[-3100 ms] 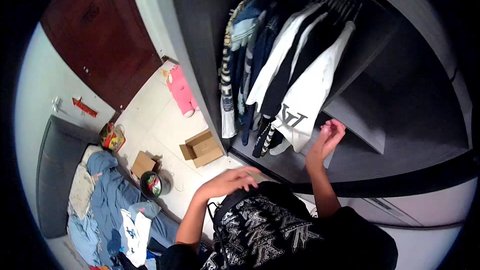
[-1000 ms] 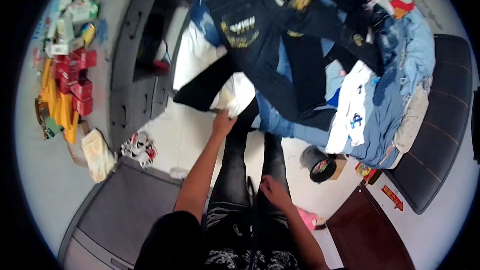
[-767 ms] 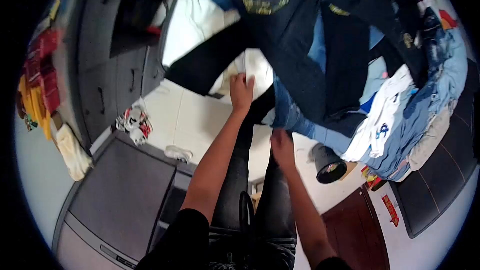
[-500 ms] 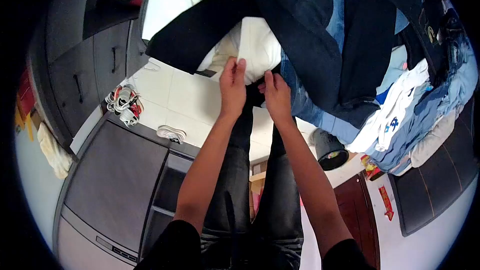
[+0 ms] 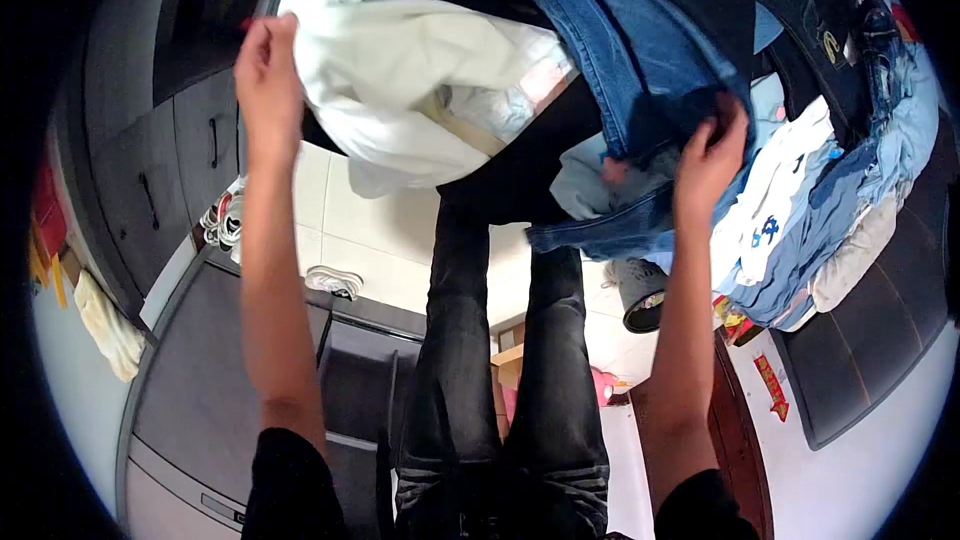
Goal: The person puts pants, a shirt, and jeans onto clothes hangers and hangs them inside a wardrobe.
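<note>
My left hand (image 5: pixel 268 75) is raised at the left, fingers closed at the edge of a white garment (image 5: pixel 400 60). The garment spreads toward the middle, partly blurred, with a pinkish patch at its right end. My right hand (image 5: pixel 712 155) is over a pair of blue jeans (image 5: pixel 640 40), its fingers half curled and apart, close to or touching the denim. The lower part of the jeans folds over, showing a paler inner side (image 5: pixel 610 180). Black trousers (image 5: pixel 525 165) lie beneath the white garment and the jeans.
More clothes, including a white printed shirt (image 5: pixel 775 185), pile up at the right on a dark padded seat (image 5: pixel 870 340). A bin (image 5: pixel 640 290) stands on the tiled floor (image 5: pixel 375 250). Shoes (image 5: pixel 333 282) lie at the left beside dark cabinets (image 5: pixel 160 165).
My hands have moved far apart from the middle. The white garment has been pulled up and left by my left hand. The jeans now lie folded over toward the middle.
</note>
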Action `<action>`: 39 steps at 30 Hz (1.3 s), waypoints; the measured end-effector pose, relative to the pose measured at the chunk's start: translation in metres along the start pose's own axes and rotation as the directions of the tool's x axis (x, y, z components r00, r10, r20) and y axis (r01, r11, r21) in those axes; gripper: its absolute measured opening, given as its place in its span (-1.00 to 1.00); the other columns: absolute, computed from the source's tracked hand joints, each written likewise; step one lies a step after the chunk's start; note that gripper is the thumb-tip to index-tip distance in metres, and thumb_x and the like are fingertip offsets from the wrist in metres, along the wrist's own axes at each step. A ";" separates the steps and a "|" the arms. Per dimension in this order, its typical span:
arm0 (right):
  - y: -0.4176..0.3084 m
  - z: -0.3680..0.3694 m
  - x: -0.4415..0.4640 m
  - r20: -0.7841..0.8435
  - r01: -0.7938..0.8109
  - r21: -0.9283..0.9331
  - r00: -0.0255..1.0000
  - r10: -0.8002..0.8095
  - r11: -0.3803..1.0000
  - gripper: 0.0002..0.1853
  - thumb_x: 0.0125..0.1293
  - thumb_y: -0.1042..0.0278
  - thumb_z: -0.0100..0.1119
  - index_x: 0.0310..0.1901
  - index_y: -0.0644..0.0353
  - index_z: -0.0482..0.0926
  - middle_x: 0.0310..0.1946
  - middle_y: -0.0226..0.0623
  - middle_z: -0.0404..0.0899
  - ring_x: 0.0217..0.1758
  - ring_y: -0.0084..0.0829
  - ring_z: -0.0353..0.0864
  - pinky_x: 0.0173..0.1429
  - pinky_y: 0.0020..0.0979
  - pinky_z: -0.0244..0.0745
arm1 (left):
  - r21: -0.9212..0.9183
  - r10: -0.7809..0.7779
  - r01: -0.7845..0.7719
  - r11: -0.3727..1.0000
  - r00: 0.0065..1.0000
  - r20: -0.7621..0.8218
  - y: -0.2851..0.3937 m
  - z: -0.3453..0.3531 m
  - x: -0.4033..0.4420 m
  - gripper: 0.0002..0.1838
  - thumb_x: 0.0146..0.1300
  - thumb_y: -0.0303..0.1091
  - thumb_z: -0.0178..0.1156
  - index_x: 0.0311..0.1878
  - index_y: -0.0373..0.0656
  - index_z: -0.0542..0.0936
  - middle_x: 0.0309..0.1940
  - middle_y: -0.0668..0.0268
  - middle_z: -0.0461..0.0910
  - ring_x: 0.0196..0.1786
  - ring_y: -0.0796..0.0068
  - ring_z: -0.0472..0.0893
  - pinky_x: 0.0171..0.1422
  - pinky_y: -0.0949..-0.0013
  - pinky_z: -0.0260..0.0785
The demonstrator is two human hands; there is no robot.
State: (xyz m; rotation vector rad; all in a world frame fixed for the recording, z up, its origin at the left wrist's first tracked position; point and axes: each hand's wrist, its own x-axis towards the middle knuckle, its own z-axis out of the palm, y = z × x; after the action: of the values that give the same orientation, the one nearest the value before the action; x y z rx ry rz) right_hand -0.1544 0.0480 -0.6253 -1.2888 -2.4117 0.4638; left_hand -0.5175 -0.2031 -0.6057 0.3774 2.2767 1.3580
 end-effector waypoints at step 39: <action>-0.025 0.080 -0.136 0.870 -0.961 0.204 0.265 0.416 0.186 -0.52 0.56 0.03 -0.27 0.08 0.30 0.48 -0.10 -0.06 0.62 -0.34 -0.31 0.65 -0.14 -0.39 0.58 | -0.656 -0.624 0.390 0.646 0.764 -0.160 -0.151 -0.068 -0.168 -0.78 0.41 -0.26 0.04 0.01 -0.16 0.47 -0.11 0.24 0.53 -0.07 0.38 0.58 0.05 0.30 0.50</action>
State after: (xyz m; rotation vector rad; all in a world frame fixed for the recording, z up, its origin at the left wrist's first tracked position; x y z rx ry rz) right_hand -0.1389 -0.0886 -0.7067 -2.0137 -1.1783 2.3037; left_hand -0.4092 -0.4024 -0.6695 -0.7690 1.8277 1.7980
